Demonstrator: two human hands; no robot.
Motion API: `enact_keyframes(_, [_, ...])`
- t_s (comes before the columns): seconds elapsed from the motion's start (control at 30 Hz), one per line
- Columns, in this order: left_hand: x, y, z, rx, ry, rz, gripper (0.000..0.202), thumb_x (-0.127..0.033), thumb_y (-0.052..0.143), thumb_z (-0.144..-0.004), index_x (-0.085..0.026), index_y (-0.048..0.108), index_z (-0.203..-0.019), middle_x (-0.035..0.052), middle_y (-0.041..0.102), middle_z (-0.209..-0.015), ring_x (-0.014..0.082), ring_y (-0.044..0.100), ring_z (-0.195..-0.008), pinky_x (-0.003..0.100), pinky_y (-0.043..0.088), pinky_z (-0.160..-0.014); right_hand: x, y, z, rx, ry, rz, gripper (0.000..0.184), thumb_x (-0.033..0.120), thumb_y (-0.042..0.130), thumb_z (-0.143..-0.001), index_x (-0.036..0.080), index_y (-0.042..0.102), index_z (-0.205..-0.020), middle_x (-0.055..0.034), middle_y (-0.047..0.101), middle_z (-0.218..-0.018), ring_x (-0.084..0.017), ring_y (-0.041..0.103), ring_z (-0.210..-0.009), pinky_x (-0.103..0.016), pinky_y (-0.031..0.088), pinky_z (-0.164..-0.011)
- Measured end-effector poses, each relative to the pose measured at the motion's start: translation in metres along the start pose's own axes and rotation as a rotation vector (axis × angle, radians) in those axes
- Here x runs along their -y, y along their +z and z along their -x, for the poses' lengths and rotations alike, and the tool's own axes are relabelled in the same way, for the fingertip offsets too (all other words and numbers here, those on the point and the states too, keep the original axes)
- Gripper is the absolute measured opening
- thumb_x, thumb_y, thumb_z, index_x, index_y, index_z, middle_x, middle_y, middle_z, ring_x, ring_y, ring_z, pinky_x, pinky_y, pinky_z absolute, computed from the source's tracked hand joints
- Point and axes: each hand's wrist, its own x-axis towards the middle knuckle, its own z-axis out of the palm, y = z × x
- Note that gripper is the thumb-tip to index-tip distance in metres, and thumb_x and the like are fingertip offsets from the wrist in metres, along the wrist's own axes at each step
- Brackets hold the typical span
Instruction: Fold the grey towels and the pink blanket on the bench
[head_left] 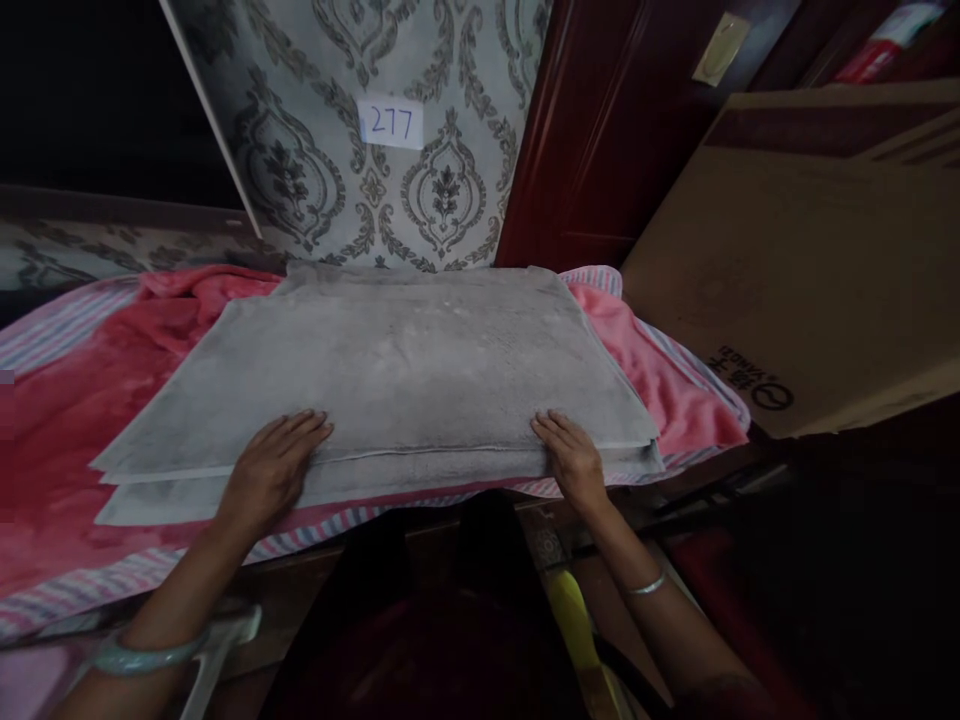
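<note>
A grey towel [420,370], folded into two layers, lies flat on a pink blanket [90,400] in front of me. My left hand [274,465] rests palm down on the towel's near edge, fingers stretched out and together. My right hand [574,455] lies flat on the near right part of the same edge, fingers extended. Neither hand grips anything. A pale green bangle sits on my left wrist and a thin silver one on my right.
A striped sheet [420,505] shows under the blanket at the near edge. A large cardboard box [810,270] stands close on the right. Behind are patterned wallpaper with a paper label "277" [390,123] and a dark red door [600,140].
</note>
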Motion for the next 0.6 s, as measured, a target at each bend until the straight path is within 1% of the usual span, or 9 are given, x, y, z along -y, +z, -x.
enact_keyframes(0.1, [-0.001,-0.001,0.0,-0.022,0.029,-0.019,0.045,-0.024,0.033,-0.095,-0.025,0.071,-0.119,0.0092,0.068,-0.131,0.0246,0.061,-0.127,0.049,0.044,-0.111,-0.005,0.0,0.001,0.002,-0.002,0.023,0.045,0.017,0.038,-0.099,0.027,0.064,-0.134,-0.0053,0.067,-0.132,-0.023,0.055,-0.131,-0.048,0.048,-0.109])
enact_keyframes(0.17, [-0.002,-0.002,-0.002,-0.024,0.029,-0.032,0.044,-0.026,0.032,-0.096,-0.023,0.071,-0.116,0.01,0.068,-0.13,0.0248,0.061,-0.126,0.048,0.045,-0.111,-0.013,-0.004,0.001,-0.005,0.01,0.048,0.046,0.016,0.038,-0.097,0.026,0.063,-0.135,-0.0061,0.065,-0.134,-0.023,0.055,-0.132,-0.048,0.047,-0.109])
enact_keyframes(0.3, [-0.006,-0.005,-0.007,0.0,-0.019,-0.034,0.043,-0.029,0.033,-0.096,-0.023,0.068,-0.121,0.0096,0.067,-0.132,0.0256,0.062,-0.125,0.049,0.046,-0.11,-0.037,-0.015,0.002,-0.034,0.108,0.119,0.056,0.009,0.041,-0.088,0.022,0.06,-0.139,-0.008,0.063,-0.137,-0.025,0.052,-0.134,-0.051,0.045,-0.11])
enact_keyframes(0.37, [-0.007,-0.006,-0.009,-0.003,-0.034,-0.024,0.044,-0.031,0.034,-0.095,-0.025,0.066,-0.123,0.0087,0.067,-0.133,0.0266,0.062,-0.124,0.049,0.048,-0.107,-0.049,-0.022,0.004,-0.024,0.16,0.146,0.06,0.005,0.041,-0.084,0.023,0.06,-0.139,-0.0077,0.063,-0.138,-0.026,0.052,-0.134,-0.053,0.044,-0.11])
enact_keyframes(0.43, [-0.006,-0.007,-0.009,-0.016,-0.027,-0.006,0.043,-0.031,0.035,-0.093,-0.029,0.066,-0.124,0.0069,0.068,-0.131,0.0274,0.063,-0.123,0.05,0.05,-0.104,-0.058,-0.027,0.007,-0.014,0.179,0.158,0.063,0.003,0.039,-0.083,0.025,0.061,-0.137,-0.0059,0.064,-0.136,-0.025,0.053,-0.133,-0.054,0.042,-0.11])
enact_keyframes(0.53, [-0.002,-0.005,-0.007,-0.048,-0.01,0.021,0.044,-0.03,0.037,-0.091,-0.034,0.066,-0.124,0.0052,0.069,-0.13,0.0273,0.063,-0.123,0.051,0.05,-0.103,-0.063,-0.029,0.014,-0.02,0.156,0.175,0.065,0.001,0.036,-0.081,0.025,0.061,-0.137,-0.0045,0.065,-0.134,-0.023,0.054,-0.132,-0.051,0.042,-0.112])
enact_keyframes(0.6, [0.0,-0.003,-0.005,-0.066,-0.016,0.02,0.045,-0.03,0.037,-0.091,-0.034,0.065,-0.125,0.005,0.069,-0.13,0.0273,0.063,-0.124,0.051,0.049,-0.105,-0.063,-0.028,0.018,-0.014,0.142,0.199,0.067,0.001,0.036,-0.081,0.024,0.06,-0.139,-0.0046,0.064,-0.137,-0.023,0.052,-0.135,-0.051,0.041,-0.112])
